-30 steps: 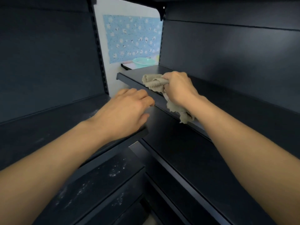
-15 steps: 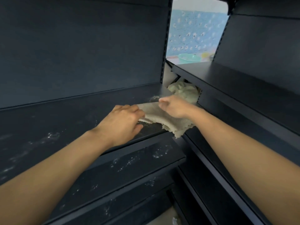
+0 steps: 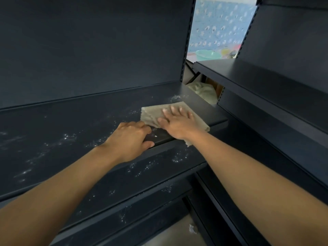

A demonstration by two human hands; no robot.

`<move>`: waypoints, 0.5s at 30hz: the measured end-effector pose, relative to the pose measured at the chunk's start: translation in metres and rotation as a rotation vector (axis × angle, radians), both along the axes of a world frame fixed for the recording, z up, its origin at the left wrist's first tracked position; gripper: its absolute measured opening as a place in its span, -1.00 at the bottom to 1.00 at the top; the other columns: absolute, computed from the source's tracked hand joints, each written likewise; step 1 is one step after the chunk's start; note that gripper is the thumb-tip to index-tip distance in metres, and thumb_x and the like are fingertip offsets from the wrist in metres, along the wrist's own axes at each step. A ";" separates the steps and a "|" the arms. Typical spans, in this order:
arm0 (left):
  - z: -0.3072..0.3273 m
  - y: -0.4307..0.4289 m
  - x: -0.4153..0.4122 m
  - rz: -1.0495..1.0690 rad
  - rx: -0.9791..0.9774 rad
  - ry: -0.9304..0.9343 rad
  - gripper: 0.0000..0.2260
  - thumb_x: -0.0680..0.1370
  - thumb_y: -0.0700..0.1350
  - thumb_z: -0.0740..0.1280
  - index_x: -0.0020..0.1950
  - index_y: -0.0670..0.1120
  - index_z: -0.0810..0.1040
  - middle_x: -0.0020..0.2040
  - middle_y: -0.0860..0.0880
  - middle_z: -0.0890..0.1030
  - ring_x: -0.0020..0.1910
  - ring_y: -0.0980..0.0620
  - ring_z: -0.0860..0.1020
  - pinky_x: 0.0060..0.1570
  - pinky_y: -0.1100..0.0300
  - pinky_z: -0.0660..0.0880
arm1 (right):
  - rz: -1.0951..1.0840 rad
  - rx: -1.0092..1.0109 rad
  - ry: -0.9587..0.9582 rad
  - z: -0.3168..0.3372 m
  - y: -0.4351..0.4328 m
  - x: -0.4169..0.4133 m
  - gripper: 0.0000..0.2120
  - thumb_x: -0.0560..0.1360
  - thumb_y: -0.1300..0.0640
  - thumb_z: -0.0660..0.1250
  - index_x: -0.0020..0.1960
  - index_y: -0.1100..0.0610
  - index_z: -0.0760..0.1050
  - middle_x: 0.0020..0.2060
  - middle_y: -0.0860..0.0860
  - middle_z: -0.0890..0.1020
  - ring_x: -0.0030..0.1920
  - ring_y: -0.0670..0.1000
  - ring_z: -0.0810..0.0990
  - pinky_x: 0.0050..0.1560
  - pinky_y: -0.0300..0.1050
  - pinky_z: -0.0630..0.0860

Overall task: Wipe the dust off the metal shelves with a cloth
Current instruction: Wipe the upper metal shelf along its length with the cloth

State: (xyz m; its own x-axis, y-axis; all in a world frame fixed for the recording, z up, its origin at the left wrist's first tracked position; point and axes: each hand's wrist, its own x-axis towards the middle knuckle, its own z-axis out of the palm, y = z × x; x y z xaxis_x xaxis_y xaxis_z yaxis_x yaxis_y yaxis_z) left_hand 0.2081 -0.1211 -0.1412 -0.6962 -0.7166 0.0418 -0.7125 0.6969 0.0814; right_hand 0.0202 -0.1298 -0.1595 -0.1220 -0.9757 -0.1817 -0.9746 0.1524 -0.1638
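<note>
A beige cloth lies spread flat on the right end of a dark metal shelf speckled with white dust. My right hand presses on the cloth with its fingers straight and spread. My left hand rests on the shelf's front edge just left of the cloth, fingers bent on top and thumb over the lip; it touches the cloth's near corner. White dust patches lie left of the hands and at the shelf's back right corner.
A second dark shelf unit stands at a right angle on the right, its shelf higher. A dusty lower shelf juts out beneath my hands. Through the gap between units show a pale bundle of fabric, a green basin and a blue patterned wall.
My right hand carried the cloth from the right unit's shelf to the left unit's shelf, spread it out and now presses it flat. My left hand stayed on the shelf edge.
</note>
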 end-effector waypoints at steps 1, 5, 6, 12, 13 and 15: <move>0.000 0.000 0.003 -0.002 0.006 0.002 -0.64 0.55 0.11 0.20 0.25 -0.05 0.43 0.17 -0.02 0.50 0.15 -0.05 0.47 0.23 0.06 0.32 | -0.050 0.008 0.003 0.002 0.001 -0.007 -0.41 0.60 -0.24 -0.20 0.56 -0.04 -0.17 0.55 0.05 -0.18 0.53 0.15 -0.23 0.47 0.18 -0.26; 0.001 0.000 0.011 -0.022 0.022 0.008 -0.63 0.56 0.10 0.19 0.30 -0.05 0.40 0.20 -0.02 0.48 0.18 -0.05 0.44 0.26 0.07 0.28 | -0.231 0.056 0.035 0.007 0.001 -0.016 -0.41 0.61 -0.20 -0.20 0.56 0.01 -0.20 0.55 0.09 -0.20 0.53 0.18 -0.24 0.46 0.20 -0.28; 0.001 0.000 0.013 -0.025 0.022 0.013 -0.63 0.56 0.10 0.19 0.30 -0.04 0.40 0.21 -0.02 0.48 0.19 -0.05 0.43 0.27 0.07 0.27 | -0.231 0.060 0.033 0.006 0.000 -0.009 -0.42 0.62 -0.19 -0.20 0.56 0.00 -0.20 0.55 0.08 -0.21 0.53 0.18 -0.25 0.45 0.21 -0.29; 0.002 -0.004 0.025 -0.053 -0.035 0.064 -0.61 0.53 0.09 0.25 0.29 -0.05 0.40 0.25 0.00 0.46 0.26 -0.04 0.39 0.32 0.07 0.20 | -0.107 0.016 0.006 -0.002 0.003 0.044 -0.45 0.61 -0.19 -0.20 0.55 -0.08 -0.20 0.55 0.03 -0.21 0.53 0.16 -0.26 0.46 0.21 -0.30; 0.003 -0.005 0.025 -0.061 -0.031 0.069 -0.60 0.53 0.09 0.25 0.30 -0.05 0.39 0.26 0.00 0.45 0.27 -0.04 0.39 0.33 0.07 0.20 | -0.123 0.020 0.000 -0.001 0.003 0.045 -0.44 0.60 -0.19 -0.19 0.55 -0.08 -0.20 0.55 0.02 -0.21 0.53 0.16 -0.26 0.45 0.21 -0.31; 0.003 -0.008 0.022 -0.074 -0.025 0.084 -0.60 0.52 0.09 0.26 0.31 -0.05 0.39 0.28 0.00 0.44 0.27 -0.04 0.39 0.33 0.07 0.19 | -0.178 0.026 -0.007 -0.001 0.003 0.039 -0.43 0.60 -0.19 -0.19 0.56 -0.05 -0.19 0.55 0.04 -0.21 0.53 0.16 -0.27 0.45 0.20 -0.31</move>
